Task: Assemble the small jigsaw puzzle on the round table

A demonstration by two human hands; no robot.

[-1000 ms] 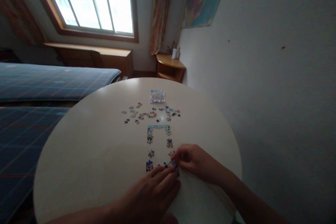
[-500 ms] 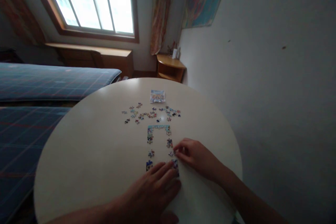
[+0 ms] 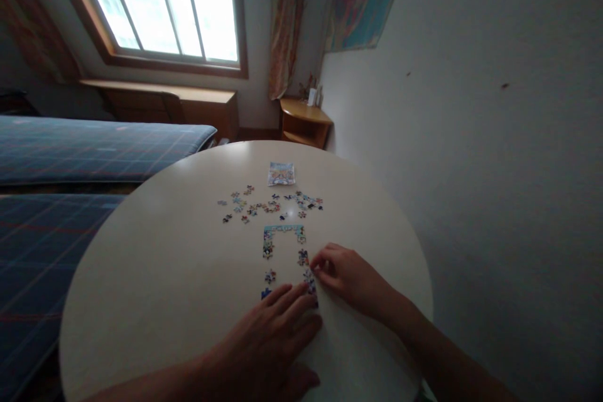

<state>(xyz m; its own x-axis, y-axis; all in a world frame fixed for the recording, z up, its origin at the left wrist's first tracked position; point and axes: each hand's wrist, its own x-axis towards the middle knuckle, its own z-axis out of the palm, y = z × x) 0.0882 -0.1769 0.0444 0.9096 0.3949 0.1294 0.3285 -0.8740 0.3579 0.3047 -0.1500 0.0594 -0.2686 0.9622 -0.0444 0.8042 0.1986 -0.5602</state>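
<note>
A partly joined jigsaw frame [image 3: 284, 230] lies on the round cream table [image 3: 164, 264], its top edge and both sides begun. My left hand [image 3: 273, 339] lies flat, fingers stretched out, over the frame's bottom row. My right hand [image 3: 343, 273] is curled, fingertips pinched on a small puzzle piece [image 3: 308, 275] at the frame's right side. Loose puzzle pieces [image 3: 271, 204] are scattered beyond the frame. A small picture card [image 3: 281, 173] lies past them.
A white wall [image 3: 471, 169] runs close along the table's right edge. Beds with blue checked covers [image 3: 70, 157] stand to the left. A wooden corner shelf [image 3: 304, 119] and a window [image 3: 164, 6] lie at the back.
My right hand has moved up the frame's right side, away from the bottom corner. My left hand has slid slightly forward and flattened over the bottom row.
</note>
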